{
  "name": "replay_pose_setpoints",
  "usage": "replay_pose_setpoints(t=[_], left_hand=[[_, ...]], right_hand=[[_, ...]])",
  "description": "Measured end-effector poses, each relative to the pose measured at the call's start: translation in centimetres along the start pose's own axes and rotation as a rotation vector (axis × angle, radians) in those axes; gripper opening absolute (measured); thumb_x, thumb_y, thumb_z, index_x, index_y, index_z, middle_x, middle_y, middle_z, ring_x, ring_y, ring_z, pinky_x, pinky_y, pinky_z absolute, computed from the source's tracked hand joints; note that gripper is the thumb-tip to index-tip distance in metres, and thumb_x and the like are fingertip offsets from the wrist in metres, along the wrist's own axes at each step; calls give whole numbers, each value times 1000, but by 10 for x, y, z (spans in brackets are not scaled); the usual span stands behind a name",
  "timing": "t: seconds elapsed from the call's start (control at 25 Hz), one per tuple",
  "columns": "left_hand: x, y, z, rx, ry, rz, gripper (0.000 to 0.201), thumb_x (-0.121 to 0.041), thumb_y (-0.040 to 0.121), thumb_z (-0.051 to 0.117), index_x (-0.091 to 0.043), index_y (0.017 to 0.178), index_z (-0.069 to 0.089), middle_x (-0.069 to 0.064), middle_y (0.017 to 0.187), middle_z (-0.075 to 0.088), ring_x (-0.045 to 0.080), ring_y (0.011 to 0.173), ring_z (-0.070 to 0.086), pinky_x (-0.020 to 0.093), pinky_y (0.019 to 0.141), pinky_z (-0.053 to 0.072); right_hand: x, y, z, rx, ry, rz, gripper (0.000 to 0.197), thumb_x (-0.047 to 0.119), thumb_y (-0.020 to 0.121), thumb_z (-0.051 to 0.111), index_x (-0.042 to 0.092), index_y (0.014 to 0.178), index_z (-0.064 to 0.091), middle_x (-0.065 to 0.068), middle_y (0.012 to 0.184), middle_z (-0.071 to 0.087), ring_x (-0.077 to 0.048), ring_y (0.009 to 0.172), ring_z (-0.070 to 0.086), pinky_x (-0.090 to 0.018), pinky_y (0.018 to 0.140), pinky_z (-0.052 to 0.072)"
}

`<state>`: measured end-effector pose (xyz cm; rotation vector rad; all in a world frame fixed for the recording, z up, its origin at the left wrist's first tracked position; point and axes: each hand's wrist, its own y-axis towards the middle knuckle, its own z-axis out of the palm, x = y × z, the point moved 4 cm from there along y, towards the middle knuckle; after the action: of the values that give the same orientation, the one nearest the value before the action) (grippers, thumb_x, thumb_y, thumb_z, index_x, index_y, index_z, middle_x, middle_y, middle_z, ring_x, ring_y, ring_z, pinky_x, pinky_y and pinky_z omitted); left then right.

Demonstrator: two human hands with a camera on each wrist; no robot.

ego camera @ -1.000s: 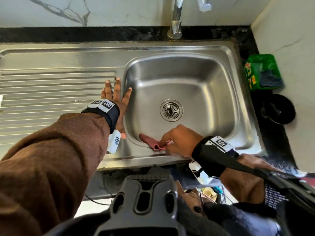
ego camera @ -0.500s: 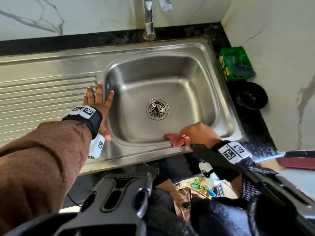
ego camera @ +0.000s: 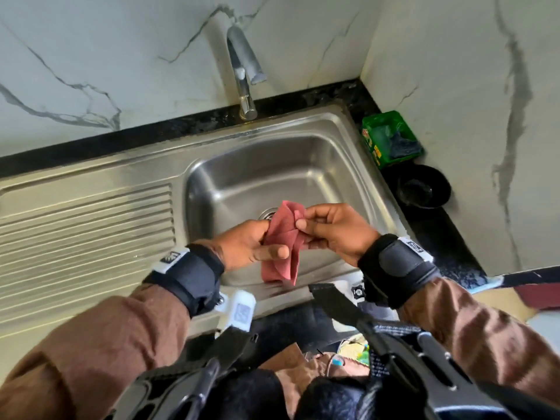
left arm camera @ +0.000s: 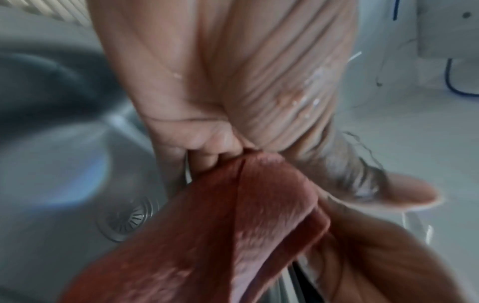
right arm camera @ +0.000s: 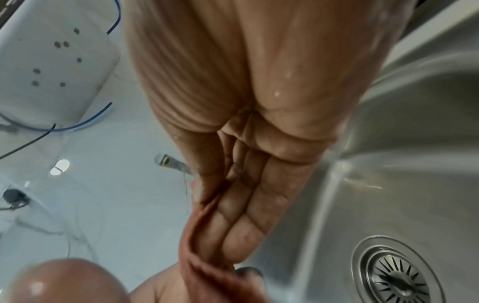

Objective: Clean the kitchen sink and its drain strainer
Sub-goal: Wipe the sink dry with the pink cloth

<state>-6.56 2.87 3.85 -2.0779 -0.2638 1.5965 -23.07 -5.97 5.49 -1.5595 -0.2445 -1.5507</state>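
Both hands hold a small red cloth (ego camera: 283, 241) in the air above the front of the steel sink (ego camera: 303, 165). My left hand (ego camera: 257, 247) grips the cloth's left side with curled fingers, seen close in the left wrist view, cloth (left arm camera: 233, 225). My right hand (ego camera: 306, 225) pinches its right edge between thumb and fingers; the cloth (right arm camera: 204, 256) hangs below them. The drain strainer (ego camera: 267, 214) sits in the basin floor, mostly hidden behind the cloth in the head view, and shows as strainer (right arm camera: 396, 274) and strainer (left arm camera: 127, 219) in the wrist views.
A chrome tap (ego camera: 244, 74) rises behind the basin. The ribbed drainboard (ego camera: 85, 231) lies to the left. On the black counter to the right stand a green tub (ego camera: 391, 139) and a black bowl (ego camera: 422, 186). A marble wall closes the right corner.
My left hand left the basin's left rim and took hold of the cloth. My right hand lifted the cloth off the sink's front wall to mid-air. The head view tilted up.
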Motion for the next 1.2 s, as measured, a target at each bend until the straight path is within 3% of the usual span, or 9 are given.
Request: replay_pose_setpoints(t=[0.08, 0.16, 0.32, 0.4, 0.52, 0.64, 0.88, 1.0, 1.2], left_hand=[[-12, 3, 16, -120, -101, 42, 90, -33, 63, 89, -18, 138, 41, 5, 122, 65, 15, 111, 65, 31, 98, 52], [-16, 8, 25, -296, 23, 76, 103, -37, 58, 93, -31, 141, 32, -4, 123, 59, 11, 109, 62, 26, 95, 52], [-28, 12, 32, -521, 150, 226, 83, -48, 52, 92, -33, 121, 48, -9, 113, 61, 5, 102, 61, 21, 90, 50], [-32, 15, 36, -488, 91, 249, 68, -43, 56, 91, -33, 113, 56, -6, 107, 67, 6, 98, 65, 27, 89, 55], [-36, 16, 37, -413, 5, 231, 55, -11, 74, 83, -28, 121, 58, -3, 111, 70, 5, 100, 68, 30, 91, 56], [-37, 16, 37, -304, -40, 235, 46, -2, 84, 72, -24, 123, 61, -4, 111, 73, 7, 103, 69, 29, 96, 54], [-13, 15, 2, -463, 32, 157, 27, -23, 84, 61, -42, 101, 71, -12, 98, 76, 12, 97, 71, 43, 91, 57], [-11, 12, -26, -577, 144, 117, 17, -18, 88, 63, -28, 96, 73, -13, 83, 75, 7, 82, 71, 33, 87, 57], [-26, 7, -42, -448, 208, 104, 6, -29, 90, 66, -23, 93, 66, -19, 59, 62, -2, 52, 56, 24, 60, 50]], right_hand=[[2, -5, -11, -90, 127, 7, 9, 3, 87, 68, 2, 95, 69, -13, 78, 70, -18, 64, 69, -35, 71, 62], [4, -11, -21, -170, 173, 4, 10, 7, 81, 74, 4, 89, 70, -13, 75, 70, -21, 62, 68, -38, 71, 62], [6, -21, -24, -255, 127, -51, 12, 4, 77, 79, 2, 84, 69, -17, 72, 71, -24, 59, 68, -42, 68, 63], [7, -23, -24, -271, 98, -89, 17, 4, 76, 80, -3, 86, 69, -21, 76, 72, -27, 63, 70, -42, 66, 63], [10, -24, -30, -270, 108, -113, 24, 3, 75, 80, -9, 91, 67, -23, 81, 73, -30, 67, 72, -44, 67, 63], [9, -25, -35, -234, 131, -112, 20, -1, 78, 77, -10, 92, 66, -23, 81, 72, -29, 67, 72, -44, 71, 63], [1, -22, -55, -298, -77, -113, 16, 11, 79, 80, -1, 87, 72, -11, 68, 71, -15, 56, 63, -21, 53, 51], [-1, -10, -62, -323, -155, -132, 10, 14, 79, 81, 7, 83, 74, -13, 73, 73, -18, 63, 64, -28, 60, 53], [5, 24, -57, -325, -349, -132, 8, 24, 81, 81, 21, 84, 74, -6, 78, 73, -12, 66, 63, -33, 67, 53]])
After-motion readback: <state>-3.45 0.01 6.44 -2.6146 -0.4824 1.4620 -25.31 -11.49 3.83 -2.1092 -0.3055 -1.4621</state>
